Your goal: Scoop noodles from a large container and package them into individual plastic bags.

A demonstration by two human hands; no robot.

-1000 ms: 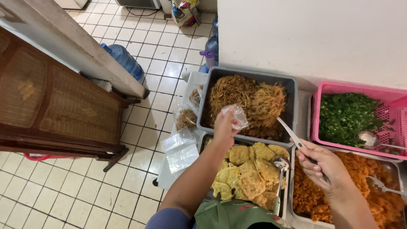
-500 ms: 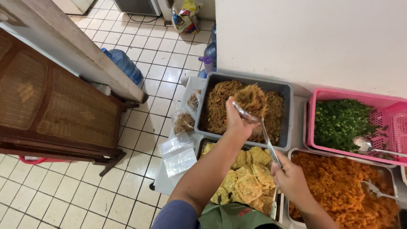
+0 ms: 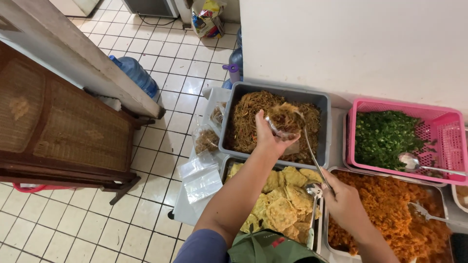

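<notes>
Above grey tub (image 3: pixel 228 127), left hand (image 3: pixel 269 138), clear bag (image 3: pixel 284 124).

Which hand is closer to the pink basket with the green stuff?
The right hand. It is just below and left of the pink basket, holding tongs. The left hand is farther left, over the grey noodle tub.

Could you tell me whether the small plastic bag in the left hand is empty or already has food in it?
It has food in it: brown noodles fill the clear bag, held open by the left hand over the grey tub.
</notes>
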